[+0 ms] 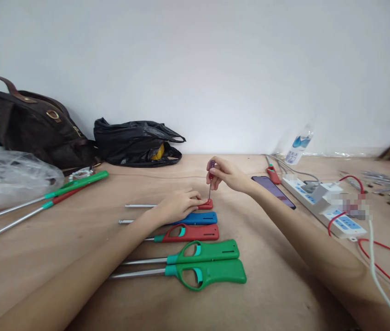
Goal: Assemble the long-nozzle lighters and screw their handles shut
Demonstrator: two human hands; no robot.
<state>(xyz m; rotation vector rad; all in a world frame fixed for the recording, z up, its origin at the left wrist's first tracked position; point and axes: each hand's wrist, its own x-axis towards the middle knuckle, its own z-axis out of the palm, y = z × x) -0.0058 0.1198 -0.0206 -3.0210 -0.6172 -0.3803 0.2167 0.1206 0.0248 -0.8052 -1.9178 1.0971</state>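
In my right hand a small screwdriver stands nearly upright, fingers closed round its dark red handle. Its tip meets the handle end of a red long-necked gas lighter lying flat. My left hand grips that lighter against the table and covers its middle. Just in front lie a blue lighter, partly under the left hand, another red lighter, and two green lighters, one behind the other. My left forearm crosses over some of their metal tubes.
At left, two lighters lie beside a clear plastic bag. Behind are a dark backpack and a black plastic bag. To the right are a phone, a power strip with cables, a bottle and scattered metal parts.
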